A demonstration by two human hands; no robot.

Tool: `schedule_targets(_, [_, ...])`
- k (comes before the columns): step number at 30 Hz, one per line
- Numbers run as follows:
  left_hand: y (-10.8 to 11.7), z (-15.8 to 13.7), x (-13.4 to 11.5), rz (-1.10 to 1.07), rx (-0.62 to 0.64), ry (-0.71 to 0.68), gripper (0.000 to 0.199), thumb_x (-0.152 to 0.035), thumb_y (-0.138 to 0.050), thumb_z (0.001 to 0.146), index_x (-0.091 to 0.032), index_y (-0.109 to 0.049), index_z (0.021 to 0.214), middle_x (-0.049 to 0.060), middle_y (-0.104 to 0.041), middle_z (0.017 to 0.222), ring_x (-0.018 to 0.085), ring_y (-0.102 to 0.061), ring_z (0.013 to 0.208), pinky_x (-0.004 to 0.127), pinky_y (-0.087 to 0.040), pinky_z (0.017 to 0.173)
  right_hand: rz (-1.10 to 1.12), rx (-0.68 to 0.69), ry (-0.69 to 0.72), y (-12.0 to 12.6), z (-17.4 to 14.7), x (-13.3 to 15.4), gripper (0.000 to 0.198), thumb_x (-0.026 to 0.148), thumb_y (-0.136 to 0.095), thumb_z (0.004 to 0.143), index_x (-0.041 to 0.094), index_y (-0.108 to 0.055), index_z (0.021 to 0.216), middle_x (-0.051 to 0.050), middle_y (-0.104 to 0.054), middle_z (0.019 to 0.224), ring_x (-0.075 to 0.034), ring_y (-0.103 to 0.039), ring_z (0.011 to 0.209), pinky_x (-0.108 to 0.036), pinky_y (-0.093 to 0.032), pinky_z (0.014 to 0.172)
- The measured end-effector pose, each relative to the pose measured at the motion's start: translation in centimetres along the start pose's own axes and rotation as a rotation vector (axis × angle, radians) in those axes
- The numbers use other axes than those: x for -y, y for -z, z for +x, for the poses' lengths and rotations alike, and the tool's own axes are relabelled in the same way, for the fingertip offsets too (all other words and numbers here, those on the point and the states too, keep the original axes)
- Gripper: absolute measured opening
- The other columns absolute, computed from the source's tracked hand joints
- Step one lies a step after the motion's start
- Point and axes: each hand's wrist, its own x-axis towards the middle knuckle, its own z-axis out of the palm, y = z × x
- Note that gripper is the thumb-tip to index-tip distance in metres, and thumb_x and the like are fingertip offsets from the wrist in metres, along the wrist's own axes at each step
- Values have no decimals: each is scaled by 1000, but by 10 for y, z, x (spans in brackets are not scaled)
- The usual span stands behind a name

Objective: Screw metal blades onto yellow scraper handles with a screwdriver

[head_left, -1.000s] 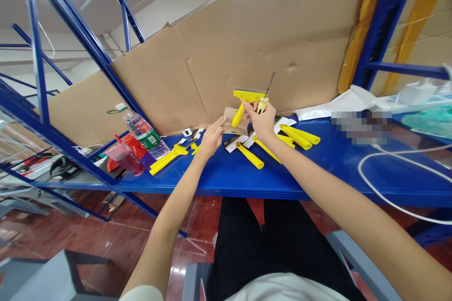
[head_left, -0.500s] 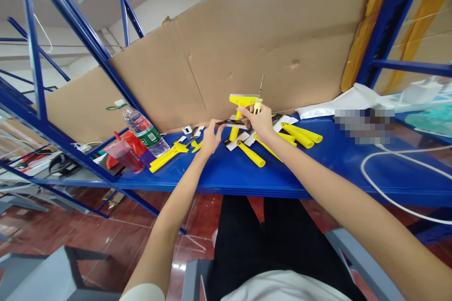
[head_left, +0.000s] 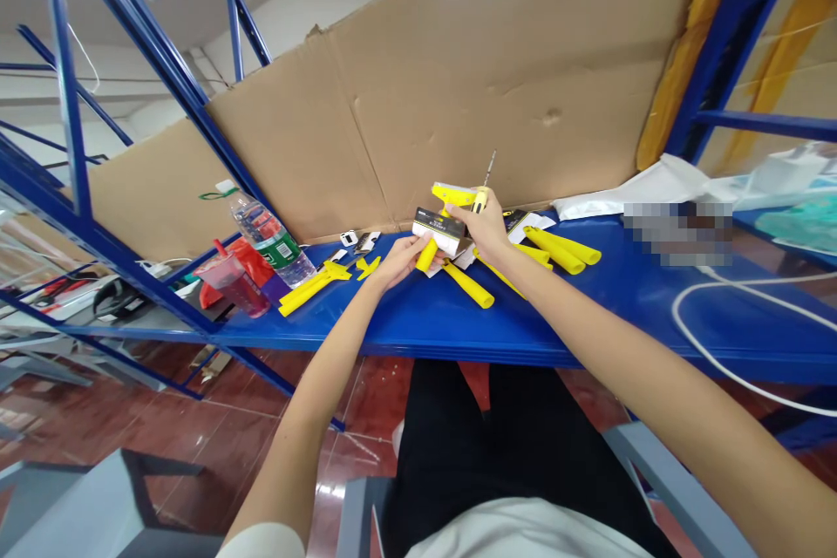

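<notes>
My right hand (head_left: 485,225) is closed round a yellow scraper (head_left: 451,194) and a screwdriver (head_left: 481,199) whose shaft points up. Pinched in my left hand (head_left: 400,261) is a black-and-white packaging card (head_left: 437,229), which lies across the scraper's handle. Yellow handle shows above and below the card; whether the handle passes through it I cannot tell. On the blue shelf just below my hands lies a loose yellow handle (head_left: 469,283). More yellow handles (head_left: 559,248) are to the right, beside other cards (head_left: 533,224).
Left of my hands lie yellow scraper parts (head_left: 317,286) and a small yellow head (head_left: 368,268). A water bottle (head_left: 271,235) and a red drink cup (head_left: 239,283) stand further left. A cardboard sheet (head_left: 497,70) backs the blue shelf (head_left: 392,323). A white cable (head_left: 683,323) loops at right.
The card has turned from nearly edge-on to showing its printed face, and now covers the middle of the scraper. My left hand has moved lower; the scraper's head has tilted and dropped slightly.
</notes>
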Motion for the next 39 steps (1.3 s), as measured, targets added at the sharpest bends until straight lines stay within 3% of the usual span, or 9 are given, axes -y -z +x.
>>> schedule_targets(4, [-1,-3,-6,-67,26,0,55,-54,-94,85,-9,-72,107,13,-79,83,21,-76,68,30,-62,63,18,21,-96,-4,-7,6,40,34,-90,81,24,-59,104,0,-73,88,-19,-74,74,-27,-59,56])
schedule_targets(10, [2,-3,-11,-86,-135,-84,49,-49,-95,85,-12,-70,105,5,-74,81,13,-70,63,22,-53,53,10,-19,-91,-1,-7,15,25,34,-86,92,21,-65,93,0,-66,74,-13,-60,51,-24,-38,35])
schedule_targets(15, [7,-4,-12,-34,-153,-86,48,-50,-94,85,-13,-71,105,4,-74,82,12,-70,63,21,-52,52,-40,2,-98,3,-9,20,27,33,-92,88,21,-68,86,7,-49,50,-12,-45,41,-23,-33,33])
schedule_targets(23, [9,-7,-15,-27,-73,-45,47,-47,-94,85,-12,-72,109,9,-79,92,17,-76,67,24,-58,55,-38,46,-119,4,-11,24,31,35,-96,80,20,-69,81,7,-48,48,-10,-41,41,-22,-31,33])
schedule_targets(28, [7,-9,-17,-86,-15,-9,48,-47,-94,85,-13,-71,110,8,-77,86,17,-74,66,24,-57,54,-67,93,-166,2,-14,24,35,37,-100,73,18,-72,79,6,-50,49,-9,-41,41,-21,-30,32])
schedule_targets(35, [8,-8,-16,-112,-14,-21,52,-53,-93,85,-14,-68,110,4,-72,81,13,-67,59,21,-48,46,-160,188,-156,-1,-18,19,26,36,-92,81,16,-76,80,5,-52,48,-9,-43,38,-21,-28,31])
schedule_targets(39, [9,-7,-15,-92,-40,-40,51,-58,-91,86,-17,-66,103,-2,-64,69,11,-60,50,21,-43,43,-174,189,-111,-2,-19,17,36,47,-92,85,18,-72,78,5,-53,50,-9,-43,36,-22,-28,30])
